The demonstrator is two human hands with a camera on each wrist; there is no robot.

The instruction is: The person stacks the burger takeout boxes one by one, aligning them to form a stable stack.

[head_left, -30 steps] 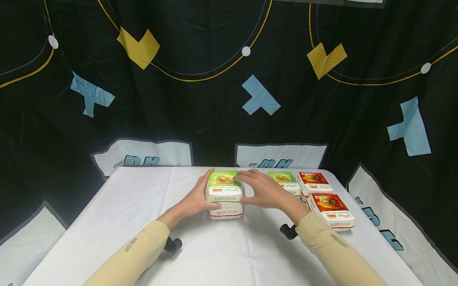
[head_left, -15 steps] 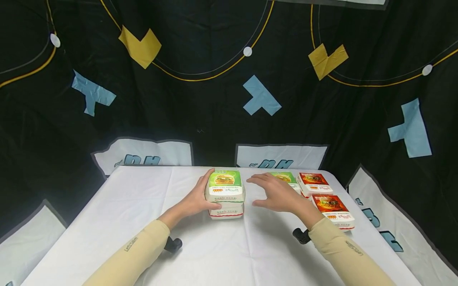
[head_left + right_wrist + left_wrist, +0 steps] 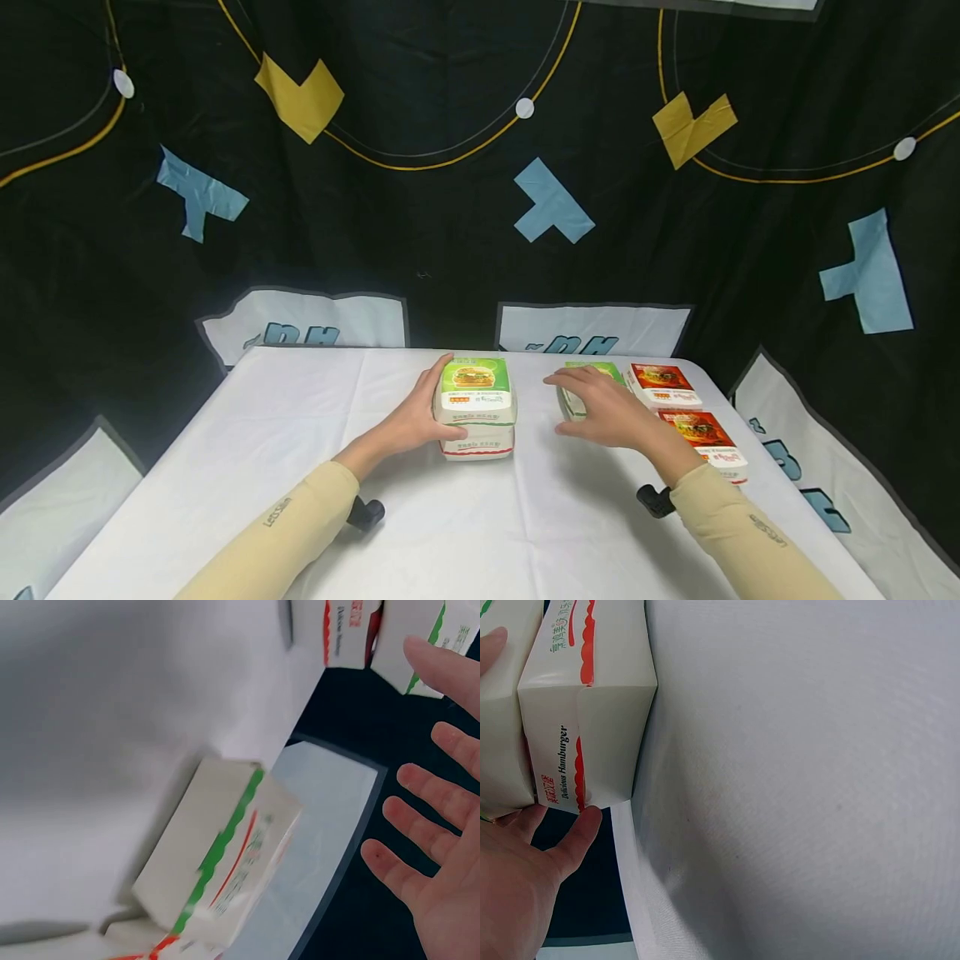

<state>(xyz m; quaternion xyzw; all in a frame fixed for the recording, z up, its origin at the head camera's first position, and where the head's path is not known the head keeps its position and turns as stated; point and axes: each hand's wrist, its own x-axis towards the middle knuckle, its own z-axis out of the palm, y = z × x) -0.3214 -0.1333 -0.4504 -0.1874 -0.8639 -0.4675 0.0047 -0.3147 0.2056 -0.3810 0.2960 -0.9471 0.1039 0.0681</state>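
Observation:
Two hamburger boxes are stacked at the table's middle. A green-topped hamburger box sits on a red-trimmed white hamburger box. My left hand grips the stack from its left, thumb at the front and fingers along the side. In the left wrist view, fingertips touch the side of the red-trimmed box. My right hand holds nothing, its fingers spread in the right wrist view. It overlaps a second green-topped hamburger box in the head view, partly hiding it.
Two red-topped hamburger boxes stand at the right, a rear one and a nearer one partly behind the right forearm. A white cloth covers the table. Behind it hangs a black curtain with taped shapes.
My right hand has let go of the stacked green-topped box and moved right, over to the second green-topped box. My left hand has stayed on the stack.

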